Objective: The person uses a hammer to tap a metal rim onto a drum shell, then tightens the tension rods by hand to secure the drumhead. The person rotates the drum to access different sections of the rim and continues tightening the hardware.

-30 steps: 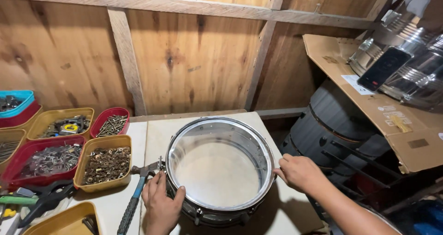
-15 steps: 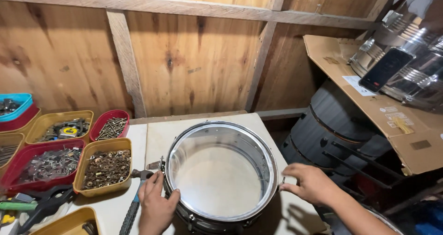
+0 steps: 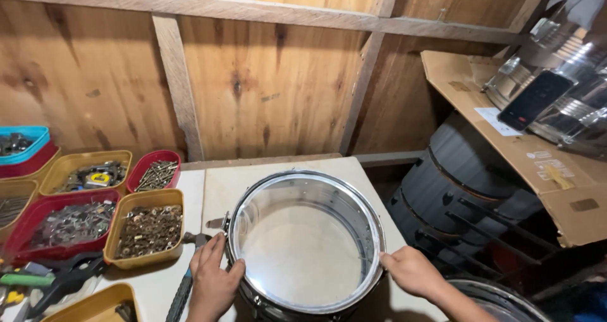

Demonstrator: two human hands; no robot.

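From the head view I see a shiny metal drum shell [image 3: 306,243] sitting open side up on the pale counter [image 3: 278,170], close to its near edge and in front of the wooden wall [image 3: 272,82]. My left hand [image 3: 214,278] is on the shell's left side, fingers curled over the chrome rim in a narrow grip that holds the shell; my right hand [image 3: 412,271] presses against the rim on the right side, fingers bent around the edge, so its grip also holds the shell. Just left of the left hand a blue-handled tool [image 3: 180,293] lies on the counter, its metal head near the shell's side. Farther left stand several small trays: a yellow tray of washers [image 3: 145,227] nearest the hand, a red tray of metal parts [image 3: 63,224] beside it, a smaller red tray of screws [image 3: 155,170] behind, and another yellow tray [image 3: 88,173] next to that. To the right of the counter dark drum shells [image 3: 468,189] are stacked low, and above them a sheet of cardboard [image 3: 518,151] carries more shiny metal shells [image 3: 556,75] with a dark phone [image 3: 536,99] leaning on them.
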